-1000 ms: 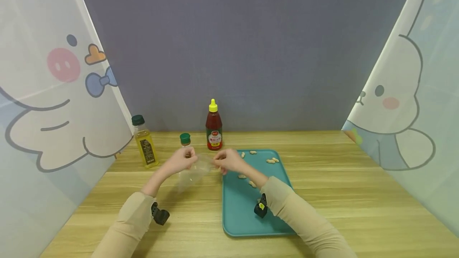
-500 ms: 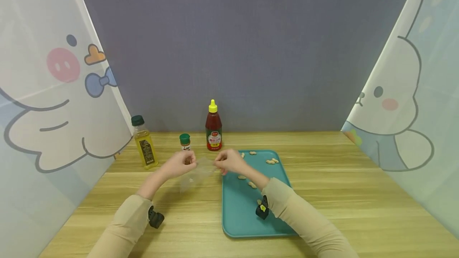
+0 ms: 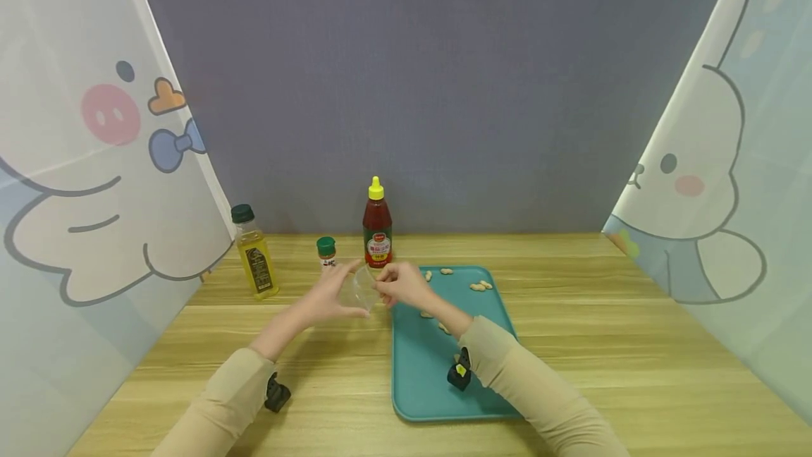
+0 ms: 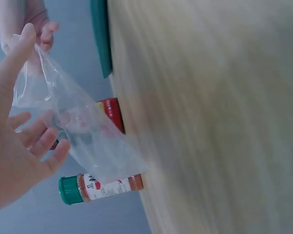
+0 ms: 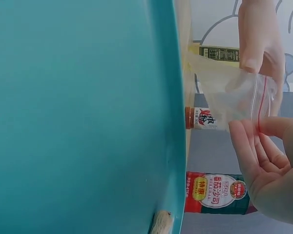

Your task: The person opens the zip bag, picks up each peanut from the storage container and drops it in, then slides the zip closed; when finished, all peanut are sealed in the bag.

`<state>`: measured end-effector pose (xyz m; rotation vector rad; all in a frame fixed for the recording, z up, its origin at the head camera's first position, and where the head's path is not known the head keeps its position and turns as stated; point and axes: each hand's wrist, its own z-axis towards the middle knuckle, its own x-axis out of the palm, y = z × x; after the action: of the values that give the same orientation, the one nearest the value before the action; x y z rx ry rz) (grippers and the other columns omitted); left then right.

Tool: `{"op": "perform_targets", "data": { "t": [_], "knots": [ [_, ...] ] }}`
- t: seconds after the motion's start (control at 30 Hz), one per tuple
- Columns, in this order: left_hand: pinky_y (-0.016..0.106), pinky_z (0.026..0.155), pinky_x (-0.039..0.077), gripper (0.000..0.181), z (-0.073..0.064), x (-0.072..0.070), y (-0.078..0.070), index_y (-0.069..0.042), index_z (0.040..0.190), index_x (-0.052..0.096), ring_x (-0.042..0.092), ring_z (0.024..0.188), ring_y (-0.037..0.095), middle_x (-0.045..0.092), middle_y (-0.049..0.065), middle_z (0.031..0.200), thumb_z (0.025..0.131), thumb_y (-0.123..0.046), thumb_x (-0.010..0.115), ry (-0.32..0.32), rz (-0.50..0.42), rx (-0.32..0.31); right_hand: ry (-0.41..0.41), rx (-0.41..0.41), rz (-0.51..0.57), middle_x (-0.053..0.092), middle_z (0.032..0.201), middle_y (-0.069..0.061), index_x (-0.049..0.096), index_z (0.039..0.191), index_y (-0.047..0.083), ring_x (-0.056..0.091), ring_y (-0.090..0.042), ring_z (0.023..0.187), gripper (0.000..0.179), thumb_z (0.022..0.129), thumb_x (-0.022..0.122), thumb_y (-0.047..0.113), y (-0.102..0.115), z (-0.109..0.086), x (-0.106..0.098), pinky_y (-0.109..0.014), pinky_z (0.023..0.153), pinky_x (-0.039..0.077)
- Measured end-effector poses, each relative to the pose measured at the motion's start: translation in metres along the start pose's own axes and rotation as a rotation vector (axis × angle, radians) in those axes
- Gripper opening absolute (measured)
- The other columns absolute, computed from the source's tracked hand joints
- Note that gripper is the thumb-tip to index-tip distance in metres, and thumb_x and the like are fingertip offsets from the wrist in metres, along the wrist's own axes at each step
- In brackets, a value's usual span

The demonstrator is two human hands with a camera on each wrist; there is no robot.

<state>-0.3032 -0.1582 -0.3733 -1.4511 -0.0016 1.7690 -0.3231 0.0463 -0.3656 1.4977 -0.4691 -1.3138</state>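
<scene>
A clear zip-lock bag (image 5: 224, 95) with a red line along its mouth hangs between both hands above the table. At one side of the mouth, my right hand (image 3: 409, 285) pinches the bag's edge between thumb and fingertips. My left hand (image 3: 325, 298) is spread at the other side, its thumb and fingers wide apart about the bag's mouth. In the left wrist view, the left thumb touches the edge of the bag (image 4: 88, 124) while the other fingers are loosely extended. The bag looks thin and see-through, with nothing visible inside it.
A teal tray (image 3: 425, 397) under the right forearm bears several peanuts (image 3: 478, 287). Behind the hands stand a green-capped seasoning shaker (image 3: 326, 251) and a ketchup bottle (image 3: 378, 231) with a yellow cap. An oil bottle (image 3: 256, 263) stands at the left.
My left hand has gone from gripping the bag's edge to spreading its fingers, and has moved slightly right, towards the right hand. The right hand stays nearly in place, still pinching the bag.
</scene>
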Motion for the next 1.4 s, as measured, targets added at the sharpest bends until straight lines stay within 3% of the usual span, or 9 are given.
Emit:
{"op": "perform_targets", "data": {
  "t": [0.13, 0.3, 0.47, 0.57, 0.77, 0.93, 1.17, 1.4],
  "knots": [
    [0.052, 0.088, 0.048, 0.088, -0.001, 0.003, 0.004, -0.003, 0.142, 0.037, 0.048, 0.113, 0.034, 0.052, 0.016, 0.128, 0.073, -0.038, 0.079, 0.031, 0.006, 0.003, 0.006, 0.004, 0.008, 0.066, 0.076, -0.022, 0.068, 0.088, 0.001, 0.064, -0.022, 0.058, 0.016, 0.089, 0.065, 0.017, -0.002, 0.0, 0.0, -0.044, 0.061, 0.058],
    [0.043, 0.086, 0.05, 0.083, -0.002, 0.005, 0.013, -0.004, 0.141, 0.037, 0.052, 0.105, 0.025, 0.051, 0.011, 0.12, 0.076, -0.032, 0.078, 0.015, -0.028, 0.04, 0.021, -0.005, 0.023, 0.067, 0.076, -0.021, 0.069, 0.089, 0.0, 0.066, -0.032, 0.064, 0.018, 0.089, 0.065, 0.018, -0.007, 0.002, 0.0, -0.043, 0.06, 0.058],
    [0.042, 0.086, 0.051, 0.071, -0.002, 0.004, 0.02, -0.008, 0.137, 0.044, 0.055, 0.103, 0.023, 0.051, 0.009, 0.119, 0.078, -0.029, 0.076, -0.006, -0.048, 0.091, 0.04, 0.0, 0.007, 0.067, 0.074, -0.015, 0.07, 0.092, 0.0, 0.064, -0.019, 0.057, 0.017, 0.09, 0.063, 0.016, -0.011, 0.003, -0.002, -0.041, 0.06, 0.058],
    [0.048, 0.093, 0.048, 0.067, -0.002, 0.002, 0.02, -0.005, 0.135, 0.045, 0.055, 0.111, 0.03, 0.052, 0.012, 0.127, 0.08, -0.027, 0.075, -0.01, -0.044, 0.106, 0.043, 0.01, -0.012, 0.067, 0.073, -0.013, 0.07, 0.094, -0.001, 0.061, -0.01, 0.054, 0.016, 0.091, 0.062, 0.013, -0.013, 0.004, -0.003, -0.042, 0.061, 0.058],
    [0.057, 0.101, 0.039, 0.096, -0.002, 0.002, 0.013, -0.008, 0.147, 0.028, 0.042, 0.129, 0.038, 0.04, 0.016, 0.145, 0.073, -0.041, 0.079, 0.049, -0.029, 0.031, 0.037, 0.014, -0.049, 0.068, 0.073, -0.012, 0.071, 0.096, -0.001, 0.063, -0.014, 0.055, 0.017, 0.09, 0.063, 0.012, -0.008, 0.003, -0.003, -0.04, 0.06, 0.058],
    [0.061, 0.103, 0.035, 0.11, -0.001, 0.005, 0.005, -0.012, 0.15, 0.02, 0.033, 0.134, 0.04, 0.032, 0.017, 0.149, 0.065, -0.044, 0.083, 0.026, 0.017, 0.008, 0.018, 0.011, -0.027, 0.069, 0.072, -0.015, 0.071, 0.094, -0.003, 0.067, -0.025, 0.059, 0.017, 0.089, 0.064, 0.011, -0.003, 0.002, 0.0, -0.04, 0.059, 0.058],
    [0.062, 0.1, 0.036, 0.108, 0.001, 0.011, 0.007, -0.009, 0.148, 0.023, 0.038, 0.131, 0.038, 0.036, 0.017, 0.147, 0.066, -0.045, 0.082, 0.0, 0.072, 0.053, 0.008, 0.031, -0.004, 0.069, 0.073, -0.017, 0.07, 0.095, -0.004, 0.067, -0.023, 0.059, 0.018, 0.089, 0.063, 0.012, -0.003, 0.0, 0.001, -0.04, 0.06, 0.058],
    [0.052, 0.094, 0.046, 0.088, 0.001, 0.009, 0.015, -0.006, 0.145, 0.031, 0.051, 0.118, 0.032, 0.046, 0.014, 0.137, 0.074, -0.03, 0.078, 0.012, 0.021, 0.082, 0.033, 0.022, -0.018, 0.069, 0.076, -0.016, 0.069, 0.1, -0.004, 0.067, -0.019, 0.059, 0.019, 0.09, 0.062, 0.011, -0.006, 0.002, 0.001, -0.037, 0.06, 0.059]
  ]
}}
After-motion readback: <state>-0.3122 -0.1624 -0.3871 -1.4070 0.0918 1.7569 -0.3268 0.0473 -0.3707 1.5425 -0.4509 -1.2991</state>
